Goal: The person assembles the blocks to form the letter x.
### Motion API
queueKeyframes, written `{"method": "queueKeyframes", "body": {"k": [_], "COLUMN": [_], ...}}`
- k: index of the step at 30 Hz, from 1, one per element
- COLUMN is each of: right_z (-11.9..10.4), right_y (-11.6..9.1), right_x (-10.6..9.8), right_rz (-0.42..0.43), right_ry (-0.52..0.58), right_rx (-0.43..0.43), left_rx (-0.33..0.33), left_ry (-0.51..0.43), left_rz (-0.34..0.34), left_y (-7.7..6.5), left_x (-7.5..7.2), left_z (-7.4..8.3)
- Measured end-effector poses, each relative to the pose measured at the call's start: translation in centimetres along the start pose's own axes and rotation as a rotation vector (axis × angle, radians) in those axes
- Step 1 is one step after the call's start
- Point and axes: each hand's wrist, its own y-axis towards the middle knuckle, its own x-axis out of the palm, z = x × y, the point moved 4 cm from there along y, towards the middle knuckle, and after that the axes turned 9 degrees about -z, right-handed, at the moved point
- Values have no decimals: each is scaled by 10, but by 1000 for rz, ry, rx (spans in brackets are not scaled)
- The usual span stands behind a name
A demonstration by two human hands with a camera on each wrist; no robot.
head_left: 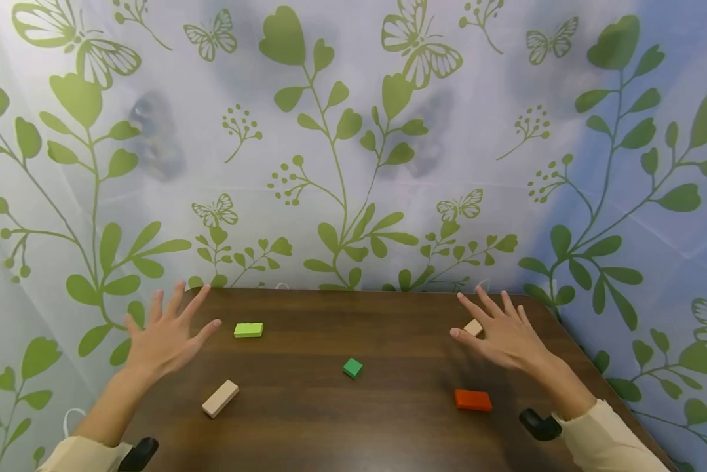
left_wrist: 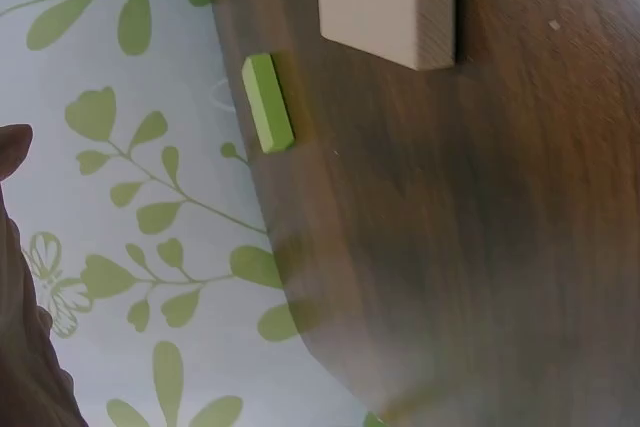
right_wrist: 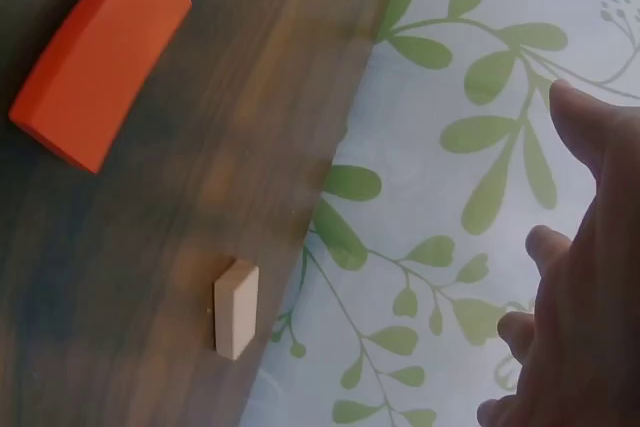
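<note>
The dark green block point(head_left: 353, 368) sits on the brown worktop point(head_left: 353, 432), between the two hands and well apart from the fingers of both. To the left of the green block and farther from the person lies the lime block point(head_left: 248, 330); also to its left, but nearer the person, the left wooden block point(head_left: 220, 398) lies at a slant. To the right of the green block and nearer the person is the red block point(head_left: 473, 400); to its right and farther off is the right wooden block point(head_left: 474, 327), partly hidden by the right hand in the head view.

The left hand point(head_left: 163, 341) is held out to the left of the green block, fingers spread apart, the thumb pointing towards the lime block's side; the left wrist view shows the lime block and the left wooden block both apart from that hand. The right hand point(head_left: 504, 335) is held out to the right of the green block, its fingers likewise apart; in the right wrist view the red block and the right wooden block lie clear of them. Beyond the green block, past the worktop's far edge, hangs a leaf-and-butterfly cloth point(head_left: 388, 190)
</note>
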Motion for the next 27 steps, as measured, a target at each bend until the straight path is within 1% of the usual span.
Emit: {"method": "queueKeyframes", "body": {"k": [3,8,12,16,20,24,27], "right_z": [-1,-5,-12,-19,-21,-21,-20], "right_y": [-3,-8,-12,-14,-16,-20,-21], "right_x": [5,12,17,23,28,35,41], "right_rz": [2,-10,-16,-16,-33,-73,-104], "right_ry": [28,97,145,167,189,218,246], "right_rx": [-15,-51,-101,-161,-218,-278,-301], "left_rx": [15,47,101,158,223,312,359], "left_ry": [-15,-46,-83,-122,-147,-201,-253], "left_rz": [2,-29,-24,-26,-34,-49,-87], "left_y": [3,9,13,17,22,27,30], "left_x": [-1,-4,-3,0,7,20,30], "left_z": [8,26,43,60,77,91,99]}}
